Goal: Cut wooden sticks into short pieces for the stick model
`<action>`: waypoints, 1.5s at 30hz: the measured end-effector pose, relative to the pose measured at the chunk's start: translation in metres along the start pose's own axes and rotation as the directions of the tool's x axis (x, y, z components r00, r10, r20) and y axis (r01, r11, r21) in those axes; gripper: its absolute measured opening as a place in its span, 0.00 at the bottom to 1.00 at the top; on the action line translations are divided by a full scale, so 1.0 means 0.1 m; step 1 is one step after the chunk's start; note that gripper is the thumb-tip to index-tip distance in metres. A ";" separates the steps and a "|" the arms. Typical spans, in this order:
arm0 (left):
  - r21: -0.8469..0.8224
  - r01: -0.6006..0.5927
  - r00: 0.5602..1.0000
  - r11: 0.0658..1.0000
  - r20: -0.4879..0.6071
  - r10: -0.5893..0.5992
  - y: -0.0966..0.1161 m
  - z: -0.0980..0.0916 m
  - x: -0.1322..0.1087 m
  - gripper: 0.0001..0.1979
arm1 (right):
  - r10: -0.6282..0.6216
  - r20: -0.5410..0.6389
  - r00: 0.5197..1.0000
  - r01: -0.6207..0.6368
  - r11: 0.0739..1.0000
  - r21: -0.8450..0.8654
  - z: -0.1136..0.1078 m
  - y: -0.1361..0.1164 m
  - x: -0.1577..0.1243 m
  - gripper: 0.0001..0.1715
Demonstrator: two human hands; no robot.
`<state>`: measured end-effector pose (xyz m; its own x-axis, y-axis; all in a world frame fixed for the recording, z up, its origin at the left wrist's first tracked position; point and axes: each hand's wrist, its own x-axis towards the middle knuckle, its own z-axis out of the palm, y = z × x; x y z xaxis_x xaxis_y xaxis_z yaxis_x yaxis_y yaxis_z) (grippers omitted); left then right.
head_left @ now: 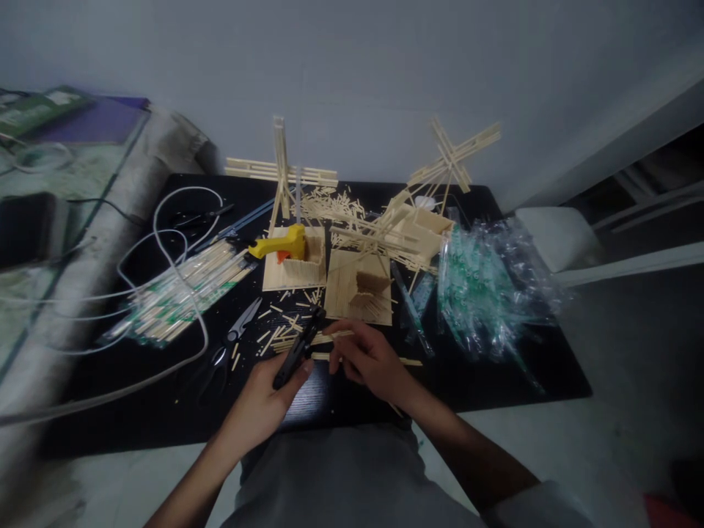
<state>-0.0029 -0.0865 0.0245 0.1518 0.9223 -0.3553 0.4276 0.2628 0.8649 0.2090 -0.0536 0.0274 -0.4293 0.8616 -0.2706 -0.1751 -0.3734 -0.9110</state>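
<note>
My left hand (pixel 269 396) is closed around a long black tool (pixel 300 350), which slants up and away over the table; its exact kind is not clear. Close to the tool's far end, my right hand (pixel 371 356) has its fingers bent together on a thin wooden stick (pixel 339 335). More loose sticks (pixel 283 342) and short cut pieces lie under and beyond my hands. Just past them stands a wooden base (pixel 341 290) with a small stick-built wall on it. Beside it, a yellow glue gun (pixel 280 242) rests on a second base (pixel 269 277).
Scissors (pixel 236 330) lie open at the left, near packs of sticks (pixel 187 293) and a looping white cable (pixel 206 323). Stick-built windmill blades (pixel 281 172) stand at the back, with another cross (pixel 451 158) on the right. Crumpled plastic wrappers (pixel 489 286) cover the table's right side.
</note>
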 end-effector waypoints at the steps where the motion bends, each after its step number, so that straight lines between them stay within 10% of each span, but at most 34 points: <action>1: -0.001 -0.006 1.000 1.000 -0.001 0.006 -0.01 0.00 0.00 0.21 | -0.008 -0.001 1.000 0.008 1.000 -0.004 0.00 0.00 -0.01 0.19; 14: -0.288 0.100 0.993 0.953 0.082 -0.079 -0.02 0.03 -0.08 0.25 | -0.139 -0.237 0.962 0.157 0.986 0.062 -0.13 -0.17 -0.06 0.24; 24: -0.683 -0.043 0.965 0.729 -0.218 -0.148 -0.07 -0.25 -0.09 0.16 | -0.071 -0.421 0.904 0.038 0.996 -0.085 -0.30 0.06 -0.20 0.29; 33: -0.356 -0.026 0.920 0.934 -0.374 -0.117 -0.17 -0.25 0.00 0.17 | 0.124 -0.293 0.948 -0.165 0.979 -0.119 -0.29 0.11 -0.29 0.30; 37: -0.337 -0.059 0.900 0.940 -0.426 -0.096 -0.18 -0.31 0.00 0.17 | 0.018 -0.276 0.961 -0.119 0.927 -0.354 -0.33 0.13 -0.30 0.27; 45: -0.406 -0.129 0.775 0.904 -0.610 -0.163 -0.20 -0.48 -0.01 0.14 | -0.304 0.048 0.951 0.203 0.503 -0.840 -0.44 0.33 -0.23 0.06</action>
<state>-0.0545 -0.0790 0.0247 -0.4960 0.8449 -0.2003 0.0049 0.2334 0.9724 0.2522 -0.0709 -0.0102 -0.3973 0.9170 0.0345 0.5696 0.2759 -0.7743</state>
